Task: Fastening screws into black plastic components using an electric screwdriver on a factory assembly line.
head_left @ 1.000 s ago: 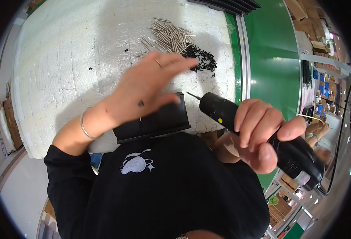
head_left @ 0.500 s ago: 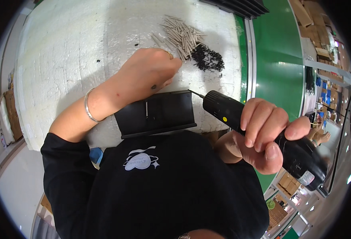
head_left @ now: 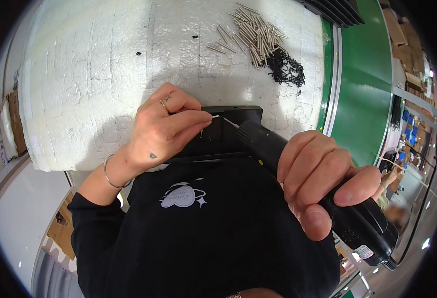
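Observation:
My left hand (head_left: 164, 126) pinches a thin silver metal pin (head_left: 215, 116) between thumb and fingertips; its end sticks out to the right. My right hand (head_left: 323, 179) is wrapped round a black electric screwdriver (head_left: 260, 141), whose bit slants up and left. The bit's tip is close to the pin's end; a tiny dark piece seems to sit at the tip, too small to make out. Under both lies a black tray-like panel (head_left: 246, 111) at the table's near edge, partly hidden by my left hand. Another light pin rests on it.
On the white padded table (head_left: 104, 84) lie a heap of silver pins (head_left: 258, 35) and a pile of small black screws (head_left: 287, 69). Black ridged parts (head_left: 335, 10) stand at the far right, beside a green surface (head_left: 362, 84). A cable trails from the screwdriver. Someone else is at the far right.
My left hand has come back from near the piles, and a pin now shows in its fingertips. The screwdriver has moved left, its bit close to the pin. The view has shifted.

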Available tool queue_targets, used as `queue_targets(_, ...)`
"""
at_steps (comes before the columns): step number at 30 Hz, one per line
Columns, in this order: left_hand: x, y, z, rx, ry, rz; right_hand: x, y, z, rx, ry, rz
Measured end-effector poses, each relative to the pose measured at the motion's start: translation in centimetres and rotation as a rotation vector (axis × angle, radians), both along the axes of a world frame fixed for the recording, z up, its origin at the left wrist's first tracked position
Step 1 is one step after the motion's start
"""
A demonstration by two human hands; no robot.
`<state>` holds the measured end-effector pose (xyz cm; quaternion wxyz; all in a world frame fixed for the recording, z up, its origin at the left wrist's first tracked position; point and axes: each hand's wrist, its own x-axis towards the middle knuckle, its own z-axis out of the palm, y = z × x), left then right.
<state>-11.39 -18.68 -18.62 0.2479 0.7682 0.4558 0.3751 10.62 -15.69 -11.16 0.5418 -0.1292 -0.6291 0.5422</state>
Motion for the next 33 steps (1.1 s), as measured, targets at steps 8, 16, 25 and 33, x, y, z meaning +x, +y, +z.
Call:
queue_targets(8,0.0,-0.2,-0.5,0.008,-0.054,0.011,-0.5,-0.3,0.0,-0.041,-0.044,-0.025)
queue_targets(16,0.2,-0.2,-0.6,0.014,-0.08,0.022,-0.8,-0.1,-0.4,-0.029,-0.061,-0.016)
queue_targets(25,0.4,-0.7,-0.9,0.031,-0.1,-0.012,-2.1,1.2,1.1,0.015,-0.195,0.132)
queue_targets(33,0.7,-1.1,-0.5,0.012,-0.027,-0.028,-3.3,0.9,0.8,0.006,-0.176,0.12)
